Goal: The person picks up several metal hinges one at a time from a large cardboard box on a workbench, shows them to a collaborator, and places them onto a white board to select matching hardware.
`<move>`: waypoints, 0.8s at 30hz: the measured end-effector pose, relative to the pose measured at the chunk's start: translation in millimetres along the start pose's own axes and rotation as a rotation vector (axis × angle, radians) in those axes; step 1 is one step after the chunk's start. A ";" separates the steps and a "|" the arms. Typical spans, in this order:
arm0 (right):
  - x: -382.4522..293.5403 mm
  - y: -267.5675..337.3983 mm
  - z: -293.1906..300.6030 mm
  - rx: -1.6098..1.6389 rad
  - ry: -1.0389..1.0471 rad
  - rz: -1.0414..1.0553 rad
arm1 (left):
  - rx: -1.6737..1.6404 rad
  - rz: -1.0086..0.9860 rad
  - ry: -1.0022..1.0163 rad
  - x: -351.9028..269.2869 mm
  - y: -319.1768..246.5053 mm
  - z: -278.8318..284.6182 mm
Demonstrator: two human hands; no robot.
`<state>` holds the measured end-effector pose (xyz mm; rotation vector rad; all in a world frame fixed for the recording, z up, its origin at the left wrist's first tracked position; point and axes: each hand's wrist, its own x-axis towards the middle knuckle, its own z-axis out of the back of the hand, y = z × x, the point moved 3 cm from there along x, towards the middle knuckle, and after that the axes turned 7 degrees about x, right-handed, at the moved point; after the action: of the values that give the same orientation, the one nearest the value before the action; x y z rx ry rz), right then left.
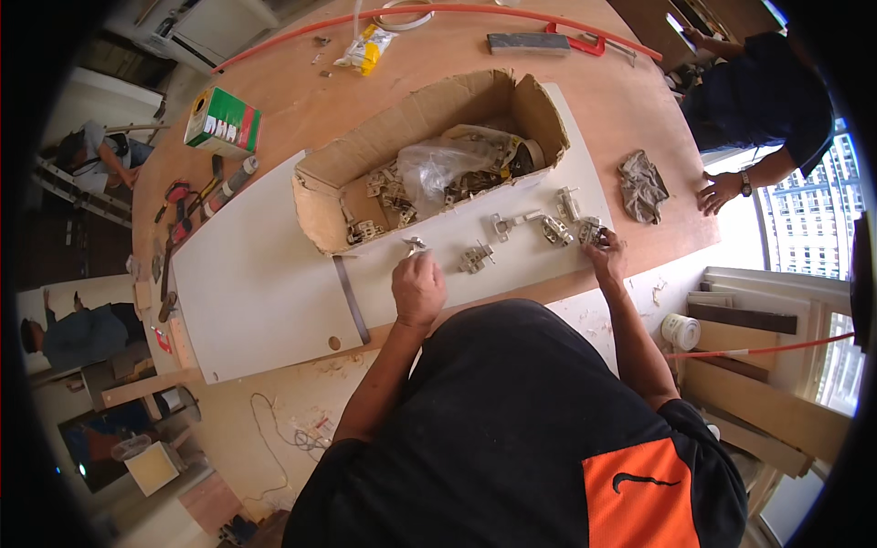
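Observation:
My left hand [419, 288] grips a metal concealed cabinet hinge [414, 244] just in front of the cardboard box [384, 133]. Farther right, the fingers of my right hand [608, 260] close on another cabinet hinge [590, 231] at the white panel's edge. Between the hands, several loose hinges lie on the white panel [257, 274], among them one with its arm extended [514, 223] and one nearer me [475, 257]. The open box rests on the panel and contains more hinges [387, 188] and a clear plastic bag [442, 168] that hides part of its contents.
A grey cloth [643, 186] lies right of the panel, near a co-worker's hand [719, 192] on the table edge. To the left are a green-and-white can [223, 123] and a red tool [179, 205]. A red clamp [582, 42] and an orange hose [438, 9] lie at the back.

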<state>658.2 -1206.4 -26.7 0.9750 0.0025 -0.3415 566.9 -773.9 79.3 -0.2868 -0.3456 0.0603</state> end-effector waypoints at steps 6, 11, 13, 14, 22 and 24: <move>2.6 -11.0 -2.9 -0.045 0.014 0.020 | -0.079 -0.205 0.348 4.1 -32.3 -38.1; 7.3 -23.2 -1.7 0.112 -0.004 0.004 | -0.038 -0.228 0.394 16.0 -39.7 -68.8; 1.5 -2.8 -4.2 -0.019 -0.001 0.035 | -0.058 -0.191 0.390 13.4 -35.3 -70.3; -1.2 7.1 -4.4 -0.016 0.005 0.037 | -0.091 -0.157 0.388 12.4 -33.0 -68.2; -0.9 -10.2 5.5 0.031 0.008 0.105 | -0.374 -0.145 0.340 41.2 -48.6 18.5; -2.2 -10.4 3.6 0.006 0.000 0.102 | -0.557 -0.120 0.248 60.9 -44.7 67.9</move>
<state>652.6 -1213.9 -32.8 0.9775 -0.0478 -0.2477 601.3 -792.1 173.1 -0.8165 -0.1257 -0.1922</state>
